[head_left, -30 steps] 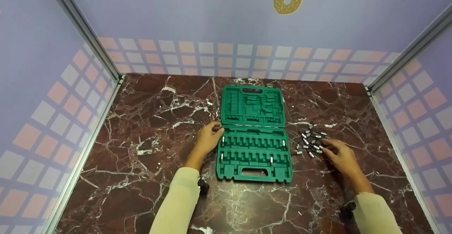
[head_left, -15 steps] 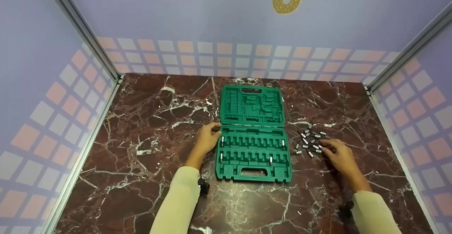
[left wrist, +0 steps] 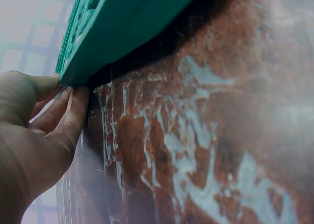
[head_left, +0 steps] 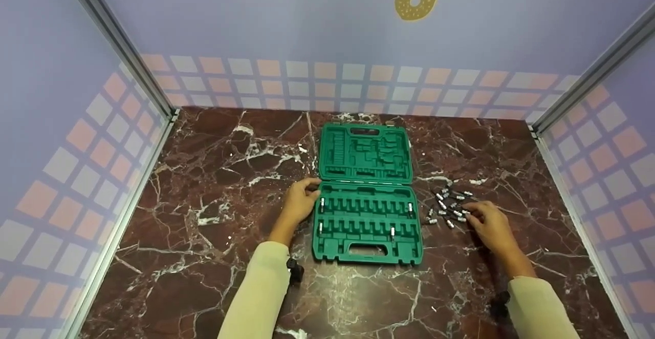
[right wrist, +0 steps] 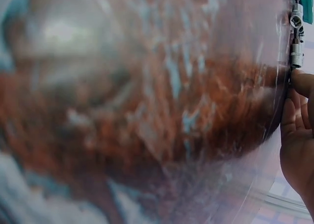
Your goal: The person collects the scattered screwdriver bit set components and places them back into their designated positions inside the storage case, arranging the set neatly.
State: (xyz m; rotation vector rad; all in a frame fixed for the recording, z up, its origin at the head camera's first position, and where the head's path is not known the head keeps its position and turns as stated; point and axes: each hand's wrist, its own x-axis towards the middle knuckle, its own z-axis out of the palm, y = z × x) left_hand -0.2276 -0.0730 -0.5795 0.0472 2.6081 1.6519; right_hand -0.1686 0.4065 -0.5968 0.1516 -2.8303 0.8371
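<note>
A green plastic socket case (head_left: 365, 226) lies unfolded on the table, its lid (head_left: 366, 152) folded back behind it. Several bit sockets stand in its slots, such as the bit socket (head_left: 393, 233) in the front row. My left hand (head_left: 301, 200) pinches the case's left edge near the hinge; in the left wrist view the thumb (left wrist: 46, 85) is on the upper side and the fingers are below. To the right lies a loose pile of bit sockets (head_left: 443, 205), silver with dark tips. My right hand (head_left: 492, 226) touches the pile's right side, fingers loosely extended.
A dark red marbled table (head_left: 230, 257) bears everything. Purple walls with pink and white squares (head_left: 353, 72) close it in at the back, left and right. In the right wrist view, a bit socket (right wrist: 296, 54) lies just beyond the right thumb.
The head view has shifted very slightly. Both hands stay at nearly the same spots, and the case and bit sockets have not visibly moved.
</note>
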